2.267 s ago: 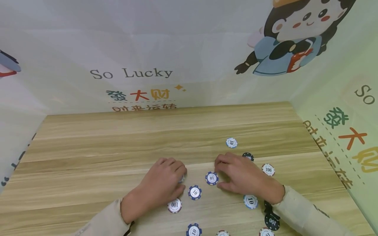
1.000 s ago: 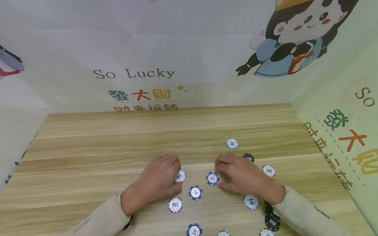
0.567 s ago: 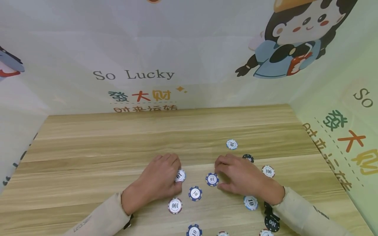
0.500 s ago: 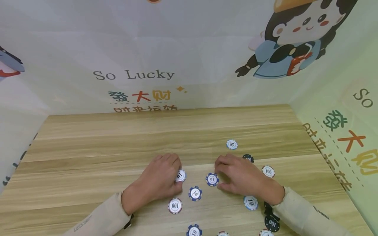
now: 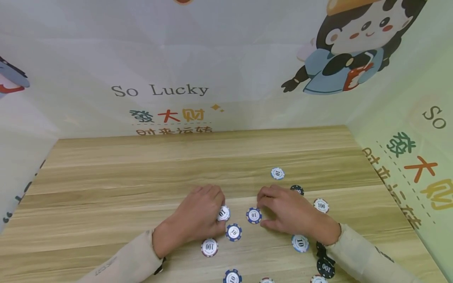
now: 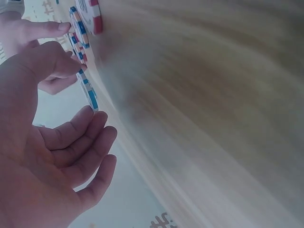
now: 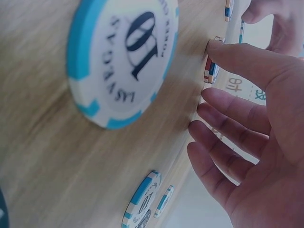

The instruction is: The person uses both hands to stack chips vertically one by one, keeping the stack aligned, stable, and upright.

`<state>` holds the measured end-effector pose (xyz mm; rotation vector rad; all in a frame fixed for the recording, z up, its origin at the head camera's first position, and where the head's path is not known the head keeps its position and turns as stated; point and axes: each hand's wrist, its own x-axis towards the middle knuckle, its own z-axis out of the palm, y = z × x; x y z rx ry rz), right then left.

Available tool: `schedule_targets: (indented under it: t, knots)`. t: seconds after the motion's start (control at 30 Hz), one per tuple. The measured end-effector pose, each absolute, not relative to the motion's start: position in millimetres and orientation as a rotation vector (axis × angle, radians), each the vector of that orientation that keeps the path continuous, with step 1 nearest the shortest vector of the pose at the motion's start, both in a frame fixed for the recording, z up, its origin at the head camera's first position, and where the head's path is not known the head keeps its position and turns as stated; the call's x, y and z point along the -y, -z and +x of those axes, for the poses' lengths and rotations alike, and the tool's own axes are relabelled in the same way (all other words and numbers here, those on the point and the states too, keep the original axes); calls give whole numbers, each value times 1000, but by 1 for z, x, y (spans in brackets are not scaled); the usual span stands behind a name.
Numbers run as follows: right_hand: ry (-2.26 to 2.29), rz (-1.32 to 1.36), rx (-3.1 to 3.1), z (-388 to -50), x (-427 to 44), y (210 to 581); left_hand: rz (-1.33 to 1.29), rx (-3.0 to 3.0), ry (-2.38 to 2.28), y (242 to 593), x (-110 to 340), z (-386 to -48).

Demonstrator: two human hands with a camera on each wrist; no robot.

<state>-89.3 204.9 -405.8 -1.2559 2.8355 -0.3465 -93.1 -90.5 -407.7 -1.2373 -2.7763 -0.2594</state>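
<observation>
Between thumb and fingers, my left hand (image 5: 203, 214) pinches a white and light-blue 10 chip (image 5: 223, 213). In the left wrist view that chip (image 6: 89, 91) sits edge-on between the thumb and fingertips of the left hand (image 6: 57, 137). My right hand (image 5: 288, 210) rests on the table with spread, slightly bent fingers, beside a dark-blue 10 chip (image 5: 253, 215) that lies by its thumb and fingertips. The right wrist view shows the right hand (image 7: 256, 118) with nothing gripped. Another dark-blue 10 chip (image 5: 233, 232) lies near the left thumb, and a red-edged 100 chip (image 5: 209, 247) below it.
A light-blue 10 chip (image 5: 277, 173) lies beyond the right hand, a black chip (image 5: 297, 190) beside it, and a 100 chip (image 5: 321, 205) to its right. Nearer are another light-blue chip (image 5: 300, 243), a black 100 chip (image 5: 326, 267) and several more. Printed cloth walls (image 5: 247, 78) enclose the wooden table (image 5: 124, 169).
My left hand has moved slightly right with the light-blue chip, closer to the dark-blue chips. The right hand has stayed in place.
</observation>
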Motion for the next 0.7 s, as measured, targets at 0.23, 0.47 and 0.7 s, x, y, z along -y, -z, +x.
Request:
schedule_targets:
  t: [0.23, 0.47, 0.7]
  knots:
    - [356, -1264, -2835, -90, -206, 407, -1275, 2769, 231, 407, 80, -91]
    - [368, -1280, -2842, -90, -206, 408, -1308, 2758, 177, 408, 70, -92]
    - [366, -1286, -2849, -91, -205, 408, -1335, 2736, 159, 407, 64, -93]
